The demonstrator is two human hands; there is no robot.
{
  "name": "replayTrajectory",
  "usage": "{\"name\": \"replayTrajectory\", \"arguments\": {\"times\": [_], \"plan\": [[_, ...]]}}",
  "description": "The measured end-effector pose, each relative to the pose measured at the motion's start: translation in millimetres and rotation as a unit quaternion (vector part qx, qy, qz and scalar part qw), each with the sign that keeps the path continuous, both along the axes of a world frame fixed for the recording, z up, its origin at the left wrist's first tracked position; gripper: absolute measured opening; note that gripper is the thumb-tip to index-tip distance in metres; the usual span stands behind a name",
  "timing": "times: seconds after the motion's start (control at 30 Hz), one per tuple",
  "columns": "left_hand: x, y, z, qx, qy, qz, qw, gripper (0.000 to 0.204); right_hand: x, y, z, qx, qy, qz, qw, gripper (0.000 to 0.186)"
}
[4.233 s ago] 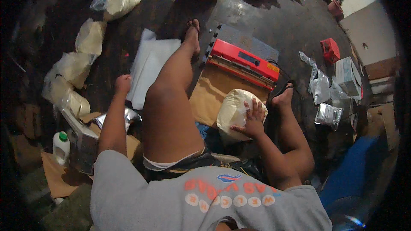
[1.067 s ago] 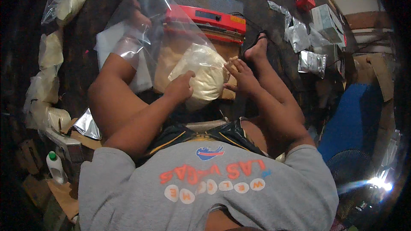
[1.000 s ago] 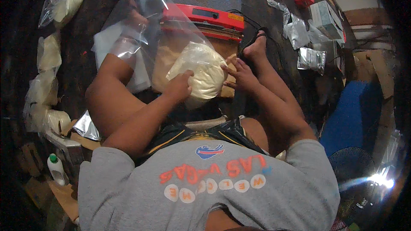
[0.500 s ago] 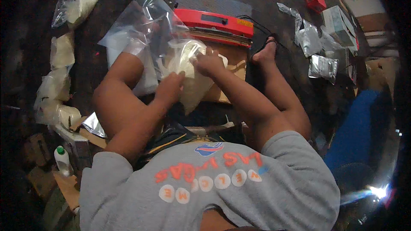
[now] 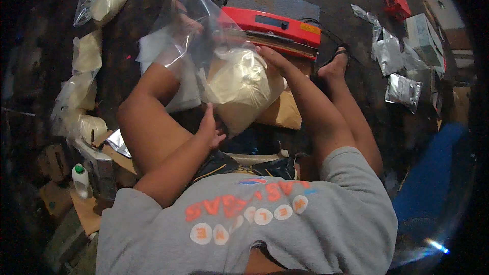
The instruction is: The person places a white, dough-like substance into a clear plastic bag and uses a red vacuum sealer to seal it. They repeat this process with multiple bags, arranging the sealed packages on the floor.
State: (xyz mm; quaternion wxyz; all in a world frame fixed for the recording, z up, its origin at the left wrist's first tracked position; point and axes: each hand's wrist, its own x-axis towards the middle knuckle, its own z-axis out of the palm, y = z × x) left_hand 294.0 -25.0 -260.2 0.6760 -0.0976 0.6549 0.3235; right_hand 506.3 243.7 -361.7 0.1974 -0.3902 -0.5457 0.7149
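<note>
A large clear plastic bag of pale yellow powder (image 5: 239,89) is tilted between my hands, above my lap. Its full, rounded end bulges toward me on the right, while the loose, see-through upper part spreads to the far left over my left leg. My left hand (image 5: 211,130) supports the bag's near lower edge, thumb up along its side and fingers curled partly beneath. Against the far right side lies my right hand (image 5: 274,61), its fingers reaching over the bag's upper edge. Just beyond stands a red bar sealer (image 5: 275,23) with a small dark display.
Several filled powder bags (image 5: 86,53) line the left. Brown cardboard (image 5: 285,112) lies under the sealer, and white plastic sheets (image 5: 183,91) beside my left leg. Silver pouches (image 5: 402,91), a carton (image 5: 425,40) and a red holder (image 5: 395,2) are at right. A green-capped bottle (image 5: 81,181) stands lower left.
The bag has turned, so its full side now faces up. My left hand has moved down to its near edge, and my right hand has shifted from its top to its far right side.
</note>
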Motion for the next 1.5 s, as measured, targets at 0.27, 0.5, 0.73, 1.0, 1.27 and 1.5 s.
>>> {"name": "replayTrajectory", "arguments": {"times": [0.27,0.5,0.73,1.0,1.27,1.5], "plan": [[12,32,-11,-0.003,0.069,0.118,0.991,0.084,31,-26,-15,-0.245,0.051,0.035,0.968,0.055],[-10,21,-112,0.138,0.140,0.076,0.978,0.072,44,-50,-35,-0.034,-0.040,-0.025,0.998,0.057],[-28,68,-4,0.146,-0.054,-0.040,0.987,0.066,88,-36,41,-0.250,-0.103,-0.039,0.962,0.056],[1,2,76,0.188,-0.340,0.051,0.920,0.066,142,-106,234,-0.346,-0.072,-0.134,0.926,0.055],[5,15,99,0.226,-0.342,-0.049,0.911,0.063,124,-184,246,-0.484,-0.060,-0.196,0.851,0.059],[-15,37,108,0.228,-0.266,-0.116,0.929,0.060,111,-180,255,-0.408,-0.018,-0.140,0.902,0.067]]}}
